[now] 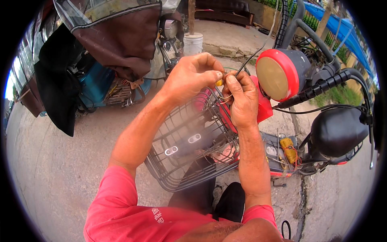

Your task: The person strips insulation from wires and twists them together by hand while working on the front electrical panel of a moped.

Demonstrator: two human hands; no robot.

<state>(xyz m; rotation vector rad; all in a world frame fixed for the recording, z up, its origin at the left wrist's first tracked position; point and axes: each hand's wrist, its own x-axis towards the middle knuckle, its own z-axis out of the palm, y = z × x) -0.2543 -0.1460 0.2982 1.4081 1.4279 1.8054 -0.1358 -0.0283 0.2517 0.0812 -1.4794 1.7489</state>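
Observation:
My left hand (192,74) and my right hand (244,99) meet above the front wire basket (171,187) of a red electric bike. Thumb and fingertips of both hands pinch a thin wire, whose very end is hidden between them. A black cable (253,55) comes down from above into my right fingertips. Pale thin wires (224,98) loop below, beside my right palm. Close under my left thumb shows a small yellow piece (219,82), too small to make out. To the right of my hands sits the round headlight (272,78) with its red rim.
The black handlebar (318,90) and a black seat (339,132) stand at right. On the footboard (271,151) lies a yellow taped bundle (288,150) with wires. A covered three-wheeler (115,44) with a tray of tools (121,93) is at left, a white bucket (193,43) behind.

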